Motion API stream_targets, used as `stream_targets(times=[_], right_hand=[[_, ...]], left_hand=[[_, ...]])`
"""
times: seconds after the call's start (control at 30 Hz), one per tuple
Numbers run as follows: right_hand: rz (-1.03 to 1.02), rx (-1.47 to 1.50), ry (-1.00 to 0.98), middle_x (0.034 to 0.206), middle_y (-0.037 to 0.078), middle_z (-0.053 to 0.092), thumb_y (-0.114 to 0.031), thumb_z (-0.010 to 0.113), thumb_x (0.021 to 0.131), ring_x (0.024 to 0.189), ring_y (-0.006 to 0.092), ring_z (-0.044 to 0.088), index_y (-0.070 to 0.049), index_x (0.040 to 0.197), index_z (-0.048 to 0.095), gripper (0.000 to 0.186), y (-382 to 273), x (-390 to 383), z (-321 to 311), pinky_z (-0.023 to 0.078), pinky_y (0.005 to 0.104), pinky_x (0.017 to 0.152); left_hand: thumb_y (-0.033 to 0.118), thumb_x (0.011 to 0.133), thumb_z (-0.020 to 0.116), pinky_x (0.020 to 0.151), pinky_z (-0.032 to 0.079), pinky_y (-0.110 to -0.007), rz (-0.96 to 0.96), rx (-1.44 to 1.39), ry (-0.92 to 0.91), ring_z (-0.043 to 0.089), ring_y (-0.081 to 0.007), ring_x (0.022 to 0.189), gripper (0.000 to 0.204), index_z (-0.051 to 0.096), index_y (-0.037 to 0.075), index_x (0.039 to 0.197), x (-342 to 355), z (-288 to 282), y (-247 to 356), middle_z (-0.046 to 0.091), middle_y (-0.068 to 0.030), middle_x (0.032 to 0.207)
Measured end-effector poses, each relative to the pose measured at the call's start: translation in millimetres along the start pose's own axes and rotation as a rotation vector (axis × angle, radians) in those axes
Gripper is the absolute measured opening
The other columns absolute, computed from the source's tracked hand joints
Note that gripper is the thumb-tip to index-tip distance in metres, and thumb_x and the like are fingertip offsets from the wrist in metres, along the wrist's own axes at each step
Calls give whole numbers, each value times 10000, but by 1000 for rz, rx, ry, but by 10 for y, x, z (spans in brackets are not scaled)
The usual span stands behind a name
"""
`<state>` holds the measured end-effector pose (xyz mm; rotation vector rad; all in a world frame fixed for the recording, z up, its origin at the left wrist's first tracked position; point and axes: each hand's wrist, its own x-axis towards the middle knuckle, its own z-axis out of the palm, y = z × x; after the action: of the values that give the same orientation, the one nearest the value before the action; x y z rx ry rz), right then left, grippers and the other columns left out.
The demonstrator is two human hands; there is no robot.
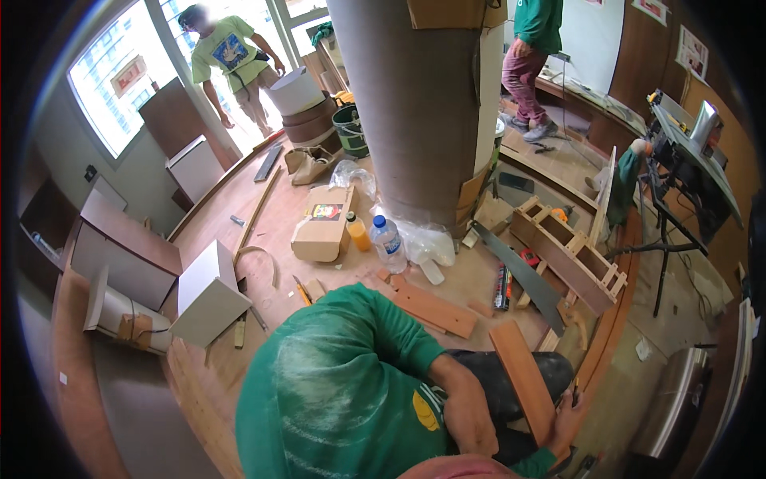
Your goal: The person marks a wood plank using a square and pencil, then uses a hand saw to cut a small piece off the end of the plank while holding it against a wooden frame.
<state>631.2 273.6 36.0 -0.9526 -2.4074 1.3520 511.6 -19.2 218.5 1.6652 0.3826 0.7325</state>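
Observation:
My green-sleeved left arm crosses the lower middle, with my left hand [472,427] curled down left of an orange-brown board [515,367]; whatever its fingers hold, if anything, is hidden. My right hand [568,415] grips a thin dark pencil-like tool [575,391] at the board's right edge. The board slants across my dark-clad leg [546,375]. Beyond lie more cut boards [431,311], a long grey strip [523,275] and a black tube [502,287].
A grey column [399,104] stands ahead, with a cardboard box [315,239], water bottle [389,243] and orange bottle [357,231] before it. White cabinet [207,295] at left; wooden frame [562,255] and folding stand [670,199] at right. Two people [231,56] [531,64] stand behind.

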Motion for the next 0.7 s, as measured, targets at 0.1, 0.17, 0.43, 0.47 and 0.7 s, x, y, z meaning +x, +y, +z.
stream_targets(times=[0.1, 0.17, 0.43, 0.47, 0.7], right_hand=[[20, 7, -15, 888, 86, 627, -282, 643, 1063, 810, 193, 584, 47, 1120, 642, 334, -31, 6, 16, 496, 367, 772], [23, 12, -23, 901, 102, 632, -288, 644, 1063, 834, 210, 593, 53, 1132, 640, 348, -39, 25, 14, 498, 379, 794], [49, -19, 18, 995, 170, 676, -319, 645, 1050, 947, 312, 630, 52, 1154, 650, 385, 98, 50, -32, 499, 421, 916], [52, -17, -7, 999, 172, 677, -318, 644, 1050, 950, 312, 629, 54, 1153, 649, 386, 12, 18, -16, 499, 420, 917], [-28, -9, -24, 947, 74, 590, -270, 663, 1055, 847, 182, 541, 57, 1142, 635, 340, 54, 38, 10, 482, 351, 779]], left_hand=[[406, 1168, 452, 1006, 417, -480, 121, 24, 72, 568, -334, 1067, 496, 655, -37, 1080, 88, 70, -111, 657, -198, 1126], [424, 1171, 430, 978, 411, -479, 185, 37, 123, 560, -334, 1013, 510, 645, -12, 1016, 135, 118, -141, 636, -176, 1054], [434, 1191, 324, 960, 412, -481, 148, 36, 77, 573, -331, 964, 601, 681, 48, 902, -397, -255, 96, 633, -113, 953], [412, 1197, 293, 985, 423, -469, 153, 37, 308, 590, -330, 995, 615, 704, 38, 932, -582, -272, 117, 651, -110, 978], [473, 1174, 381, 1015, 484, -399, -491, 409, 1668, 632, -284, 1073, 548, 678, 19, 1098, -2270, -151, -705, 667, -141, 1142]])
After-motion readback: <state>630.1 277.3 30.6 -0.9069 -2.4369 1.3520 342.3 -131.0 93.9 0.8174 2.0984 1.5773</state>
